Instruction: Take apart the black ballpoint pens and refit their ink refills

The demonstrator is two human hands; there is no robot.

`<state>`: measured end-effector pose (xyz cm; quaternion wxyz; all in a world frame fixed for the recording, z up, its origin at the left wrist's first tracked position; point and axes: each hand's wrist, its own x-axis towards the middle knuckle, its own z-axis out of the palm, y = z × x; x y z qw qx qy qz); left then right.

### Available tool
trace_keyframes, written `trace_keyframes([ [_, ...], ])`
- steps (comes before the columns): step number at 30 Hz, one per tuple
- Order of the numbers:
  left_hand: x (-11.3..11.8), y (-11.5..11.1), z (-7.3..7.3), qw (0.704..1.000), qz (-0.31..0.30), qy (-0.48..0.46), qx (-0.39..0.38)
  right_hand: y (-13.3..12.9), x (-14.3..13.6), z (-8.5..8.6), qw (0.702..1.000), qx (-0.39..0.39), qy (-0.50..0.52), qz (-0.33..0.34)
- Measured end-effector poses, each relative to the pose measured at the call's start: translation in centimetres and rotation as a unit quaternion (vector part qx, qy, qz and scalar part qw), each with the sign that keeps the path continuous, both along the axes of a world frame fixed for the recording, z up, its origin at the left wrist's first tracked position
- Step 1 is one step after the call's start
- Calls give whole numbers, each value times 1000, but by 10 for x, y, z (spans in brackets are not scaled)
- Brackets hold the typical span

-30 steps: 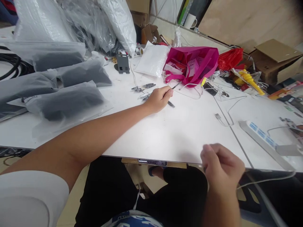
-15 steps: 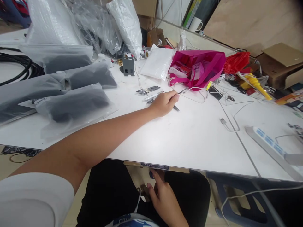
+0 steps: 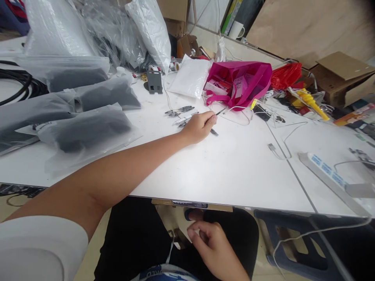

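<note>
My left hand [image 3: 199, 127] reaches across the white table with its fingers closed on a thin dark pen [image 3: 220, 111], whose end sticks out past the thumb. Under and beside this hand lie several pens: a pair of dark ones [image 3: 179, 111] just behind it, a clear-barrelled pen [image 3: 185, 118] partly under the wrist, and the dark end of another pen [image 3: 214, 132] in front of the fingers. Over my lap, below the table edge, my right hand [image 3: 209, 244] is loosely curled, with nothing visible in it.
Frosted bags with dark contents [image 3: 88, 128] lie at left. Behind the pens are a grey holder [image 3: 154, 82], a white packet [image 3: 190, 76] and a pink bag [image 3: 258, 80]. A power strip [image 3: 328, 175] and a USB cable [image 3: 272, 147] lie at right; a blue stool [image 3: 263, 234] stands below.
My right hand has curled its stretched index finger and moved slightly right. My left hand still grips the pen; the view has shifted a little, moving the table's things leftward.
</note>
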<state>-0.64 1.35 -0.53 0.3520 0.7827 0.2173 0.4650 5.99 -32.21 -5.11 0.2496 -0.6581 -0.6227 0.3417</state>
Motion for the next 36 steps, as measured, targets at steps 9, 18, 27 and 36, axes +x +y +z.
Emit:
trace_keyframes([
  [9, 1, -2, -1, 1000, -15, -19, -5, 117, 106, 146, 983, 92, -159, 16],
  [18, 1, 2, 1, 998, 18, -43, -48, 289, 116, 108, 965, 111, 234, -49],
  [27, 4, 1, 1, 999, 4, -33, -24, 279, 87, 86, 918, 167, 353, -72],
  [36, 4, 0, -2, 1000, 0, -22, -13, 280, 91, 88, 911, 200, 344, -106],
])
